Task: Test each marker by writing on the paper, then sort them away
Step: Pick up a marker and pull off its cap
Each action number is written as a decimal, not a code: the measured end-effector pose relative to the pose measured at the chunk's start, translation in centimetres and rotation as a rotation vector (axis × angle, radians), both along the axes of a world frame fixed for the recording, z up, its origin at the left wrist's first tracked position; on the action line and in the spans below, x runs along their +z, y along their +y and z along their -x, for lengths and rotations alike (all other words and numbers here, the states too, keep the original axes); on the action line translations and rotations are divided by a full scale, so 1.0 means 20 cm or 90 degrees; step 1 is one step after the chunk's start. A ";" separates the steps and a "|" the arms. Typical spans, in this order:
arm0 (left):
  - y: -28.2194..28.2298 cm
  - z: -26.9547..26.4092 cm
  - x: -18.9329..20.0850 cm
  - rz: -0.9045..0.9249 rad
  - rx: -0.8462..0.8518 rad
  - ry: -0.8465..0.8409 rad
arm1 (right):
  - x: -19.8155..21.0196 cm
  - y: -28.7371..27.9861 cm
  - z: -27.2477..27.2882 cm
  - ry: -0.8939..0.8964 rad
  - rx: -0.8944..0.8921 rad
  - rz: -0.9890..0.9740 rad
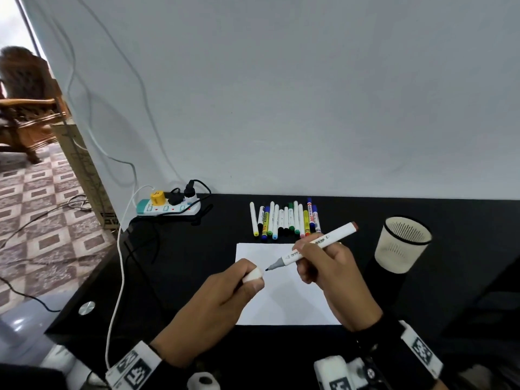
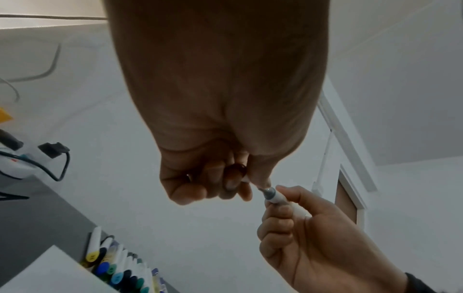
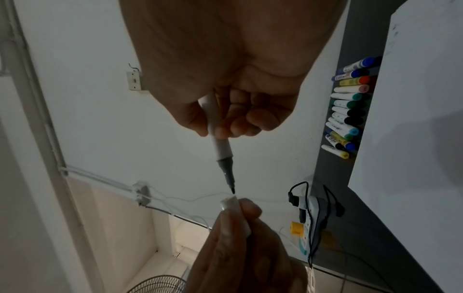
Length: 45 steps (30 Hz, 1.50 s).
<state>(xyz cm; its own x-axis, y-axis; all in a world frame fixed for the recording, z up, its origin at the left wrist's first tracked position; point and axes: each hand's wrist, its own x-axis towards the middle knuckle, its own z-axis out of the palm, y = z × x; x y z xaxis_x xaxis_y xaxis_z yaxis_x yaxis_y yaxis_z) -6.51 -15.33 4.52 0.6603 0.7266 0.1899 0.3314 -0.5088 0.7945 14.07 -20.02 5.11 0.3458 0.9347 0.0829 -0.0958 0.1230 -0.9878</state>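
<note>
The white marker (image 1: 315,247) is up off the desk, slanting through the right hand (image 1: 329,273), whose fingers are curled around its barrel; its brown-tipped end sticks out past the knuckles toward the far right, and its uncapped grey tip points down and left, out beyond the fingertips. Just off that tip, not quite touching it, is the white cap (image 1: 253,275), pinched in the curled fingers of the left hand (image 1: 225,302), with its open end facing the tip. Both hands hover above the white paper (image 1: 284,302), which lies flat on the black desk (image 1: 180,266) directly beneath them. Beyond the knuckles of both hands, just past the paper's far edge, a row of capped markers (image 1: 284,219) lies side by side, coloured ends toward the paper. Out to the right of the right hand, a pale mesh cup (image 1: 402,243) stands with its mouth tipped toward the camera. Far to the left of the left hand, near the wall, a power strip (image 1: 168,205) sits with plugs in it.
</note>
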 end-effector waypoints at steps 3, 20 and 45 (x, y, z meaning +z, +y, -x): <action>-0.04 0.00 0.03 -0.014 -0.006 -0.007 | 0.02 -0.06 0.01 -0.013 0.005 -0.008; -0.12 -0.07 0.13 0.017 -0.020 -0.007 | 0.05 -0.23 -0.01 0.059 0.086 -0.035; 0.15 -0.10 -0.50 -0.062 0.051 0.439 | -0.33 -0.35 -0.87 -0.648 -0.195 0.484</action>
<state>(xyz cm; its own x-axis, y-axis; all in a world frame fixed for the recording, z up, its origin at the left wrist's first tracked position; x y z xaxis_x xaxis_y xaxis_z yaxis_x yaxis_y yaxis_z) -4.45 -12.42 -5.46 0.5984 0.7792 -0.1865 0.7831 -0.5195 0.3420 31.47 -26.97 -1.54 0.6470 0.7584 -0.0791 0.6636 -0.6111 -0.4315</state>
